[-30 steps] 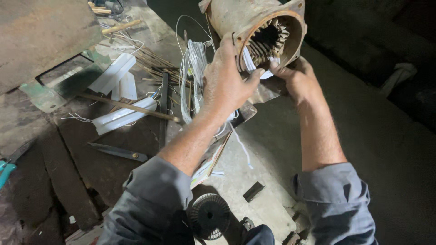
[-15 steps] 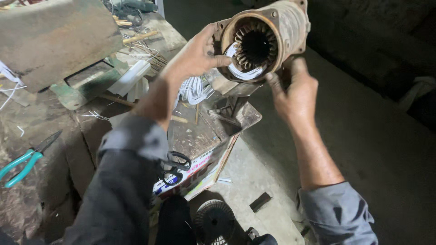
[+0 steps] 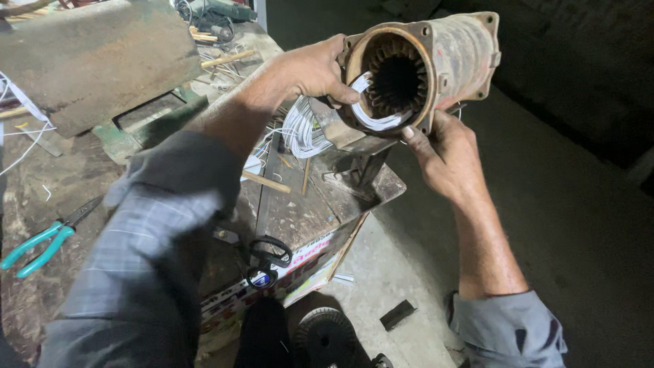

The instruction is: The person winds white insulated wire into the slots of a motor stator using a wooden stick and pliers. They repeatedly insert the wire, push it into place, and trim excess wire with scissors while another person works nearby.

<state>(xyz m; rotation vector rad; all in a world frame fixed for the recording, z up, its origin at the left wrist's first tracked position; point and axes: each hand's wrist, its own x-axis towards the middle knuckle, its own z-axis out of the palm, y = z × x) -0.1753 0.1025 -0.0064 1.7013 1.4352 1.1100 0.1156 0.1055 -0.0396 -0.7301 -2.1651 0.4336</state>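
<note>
The rusty cylindrical cast-iron motor housing (image 3: 426, 71) sits at about one o'clock in the view, propped on the edge of the dark wooden worktop (image 3: 306, 197), its open slotted bore turned toward the person. The left hand (image 3: 313, 68) grips the housing's rim at nine o'clock, fingers curled and pinching a bundle of thin white winding wire (image 3: 361, 102) against the opening; the wire trails down in loops toward seven o'clock. The right hand (image 3: 446, 160) supports the housing from below at five o'clock, fingers spread and pressed against the flange. The housing looks heavy, rigid and rough, best held by its thick rim or body; the wire seems light, springy and easily kinked, so it wants gentle handling near the slots. Under the worktop at six o'clock lies a flat cardboard box (image 3: 300, 269) with white, red and blue printed panels, black-handled scissors (image 3: 266, 259) beside it. Teal-handled pliers (image 3: 41, 245) lie at eight o'clock.
</note>
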